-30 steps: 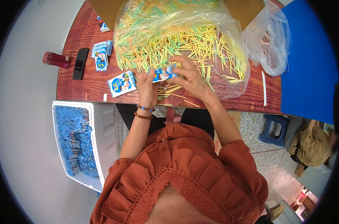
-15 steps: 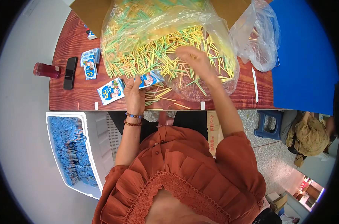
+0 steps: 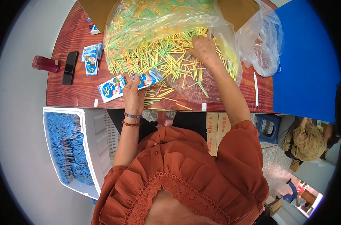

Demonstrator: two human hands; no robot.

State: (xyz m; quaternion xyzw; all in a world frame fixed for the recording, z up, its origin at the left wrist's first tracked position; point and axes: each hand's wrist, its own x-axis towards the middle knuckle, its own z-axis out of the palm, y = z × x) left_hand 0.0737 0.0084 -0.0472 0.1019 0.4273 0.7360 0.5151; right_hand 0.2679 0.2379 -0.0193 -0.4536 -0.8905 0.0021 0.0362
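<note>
My left hand (image 3: 133, 93) is closed on a small blue-and-white packet (image 3: 149, 79), gripping its left end between thumb and fingers. A second blue-and-white packet (image 3: 112, 88) lies flat on the table, just left of that hand. My right hand (image 3: 205, 50) reaches down onto a heap of thin yellow, green and orange sticks (image 3: 161, 50). Its thumb is apart from the fingers, whose tips are partly hidden among the sticks. The heap spills from a large clear plastic bag (image 3: 178, 20). Several loose sticks (image 3: 163, 93) lie near the table's front edge.
On the left of the red wood-grain table (image 3: 59, 95) are more packets (image 3: 91, 63), a black phone (image 3: 70, 68) and a dark red bottle (image 3: 45, 63). A white foam box (image 3: 91, 150) full of blue packets stands below left. Another plastic bag (image 3: 266, 45) lies right; a person (image 3: 309, 138) sits beyond.
My right hand has moved slightly right and farther away, down onto the sticks. My left hand keeps its hold on the packet. The whole view has shifted a little.
</note>
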